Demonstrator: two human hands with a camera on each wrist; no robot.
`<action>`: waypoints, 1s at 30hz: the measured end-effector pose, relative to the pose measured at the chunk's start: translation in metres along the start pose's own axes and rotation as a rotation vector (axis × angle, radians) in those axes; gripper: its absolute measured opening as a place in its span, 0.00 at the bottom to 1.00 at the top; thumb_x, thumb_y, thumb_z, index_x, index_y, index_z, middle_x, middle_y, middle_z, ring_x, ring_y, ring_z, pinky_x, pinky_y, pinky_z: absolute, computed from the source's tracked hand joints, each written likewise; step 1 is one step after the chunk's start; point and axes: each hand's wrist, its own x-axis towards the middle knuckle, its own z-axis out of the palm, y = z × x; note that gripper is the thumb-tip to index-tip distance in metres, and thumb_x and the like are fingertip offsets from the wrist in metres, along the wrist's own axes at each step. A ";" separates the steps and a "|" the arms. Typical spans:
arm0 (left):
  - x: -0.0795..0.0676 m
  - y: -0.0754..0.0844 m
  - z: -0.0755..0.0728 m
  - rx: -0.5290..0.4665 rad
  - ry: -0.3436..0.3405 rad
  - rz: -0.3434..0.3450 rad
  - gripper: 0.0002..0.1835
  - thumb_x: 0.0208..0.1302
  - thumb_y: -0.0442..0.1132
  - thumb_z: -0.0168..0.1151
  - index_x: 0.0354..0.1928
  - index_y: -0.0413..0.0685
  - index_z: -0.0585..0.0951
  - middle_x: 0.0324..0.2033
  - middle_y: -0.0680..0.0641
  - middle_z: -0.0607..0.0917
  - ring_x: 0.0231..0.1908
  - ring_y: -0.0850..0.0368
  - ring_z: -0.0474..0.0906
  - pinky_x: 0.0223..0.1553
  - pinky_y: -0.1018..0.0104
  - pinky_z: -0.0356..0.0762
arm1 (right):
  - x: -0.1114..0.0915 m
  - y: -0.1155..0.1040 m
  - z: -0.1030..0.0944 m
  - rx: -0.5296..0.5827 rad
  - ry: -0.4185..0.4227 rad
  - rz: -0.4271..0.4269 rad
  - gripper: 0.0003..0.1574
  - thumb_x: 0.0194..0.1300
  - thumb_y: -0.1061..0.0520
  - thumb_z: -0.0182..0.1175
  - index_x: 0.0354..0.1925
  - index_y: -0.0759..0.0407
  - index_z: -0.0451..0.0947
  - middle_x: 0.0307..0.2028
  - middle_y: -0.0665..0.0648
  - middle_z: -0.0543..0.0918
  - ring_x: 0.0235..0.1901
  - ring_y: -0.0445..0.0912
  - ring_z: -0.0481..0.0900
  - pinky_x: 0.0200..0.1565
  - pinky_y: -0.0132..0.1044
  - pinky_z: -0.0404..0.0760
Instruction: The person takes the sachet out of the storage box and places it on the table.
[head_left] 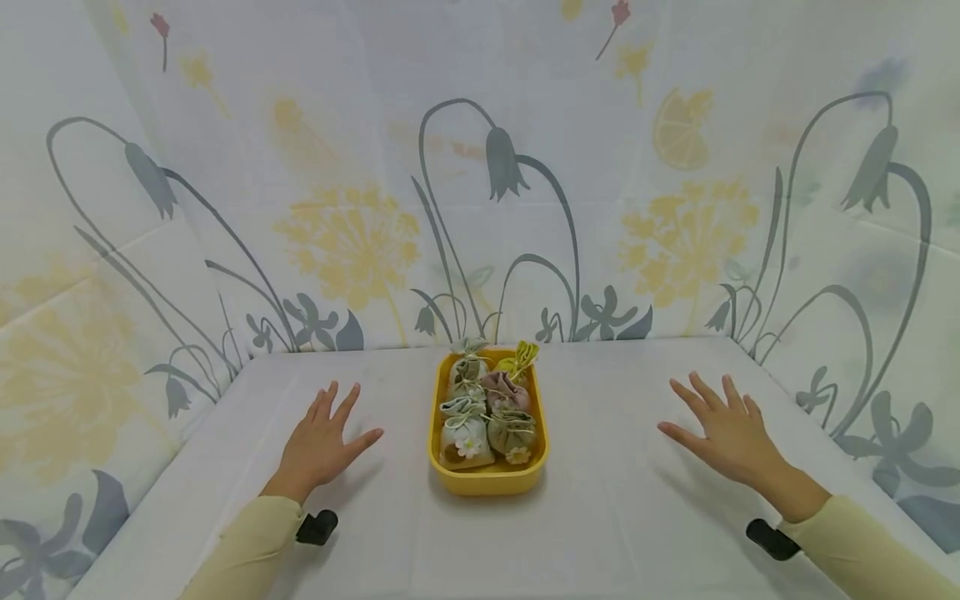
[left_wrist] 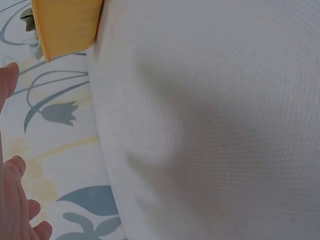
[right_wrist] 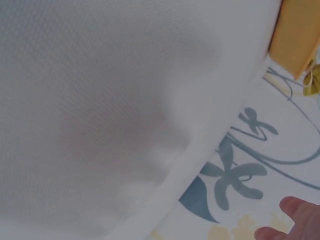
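Observation:
A yellow plastic tray [head_left: 489,483] stands on the white table, holding several small drawstring pouches. Among them are a pale blue pouch with a white flower [head_left: 459,433], a dark green pouch [head_left: 512,432], a mauve pouch [head_left: 504,390] and a bright yellow-green pouch [head_left: 520,360] at the back. To the left of the tray, my left hand [head_left: 318,446] hovers over the table with fingers spread, holding nothing. My right hand [head_left: 727,433] is likewise spread and bare, off to the tray's right. Both wrist views catch the tray's side [left_wrist: 67,27] and a few fingertips.
White cloth covers the table [head_left: 592,517]. Behind and at both sides hang curtains [head_left: 360,125] printed with grey bellflowers and yellow blooms, meeting the table's back edge. Small black devices [head_left: 318,527] are strapped under both wrists.

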 end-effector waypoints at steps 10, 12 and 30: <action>0.005 0.006 0.001 -0.068 0.012 -0.008 0.46 0.60 0.70 0.45 0.72 0.49 0.52 0.68 0.33 0.52 0.66 0.34 0.47 0.60 0.35 0.53 | -0.001 -0.012 0.000 0.051 0.010 -0.013 0.46 0.63 0.34 0.53 0.68 0.59 0.57 0.66 0.72 0.56 0.62 0.77 0.42 0.54 0.74 0.45; 0.006 0.009 0.001 -0.087 0.016 -0.009 0.45 0.61 0.69 0.46 0.72 0.48 0.52 0.68 0.33 0.54 0.66 0.34 0.48 0.59 0.36 0.54 | -0.002 -0.015 0.001 0.059 0.016 -0.024 0.46 0.63 0.35 0.53 0.68 0.59 0.57 0.66 0.72 0.56 0.62 0.77 0.43 0.54 0.74 0.46; 0.010 0.037 0.000 -0.354 0.068 0.065 0.41 0.62 0.56 0.58 0.71 0.46 0.56 0.63 0.37 0.66 0.63 0.39 0.59 0.60 0.41 0.59 | -0.004 -0.042 0.012 0.142 0.016 -0.064 0.45 0.62 0.36 0.56 0.67 0.59 0.59 0.66 0.69 0.58 0.64 0.74 0.44 0.56 0.72 0.46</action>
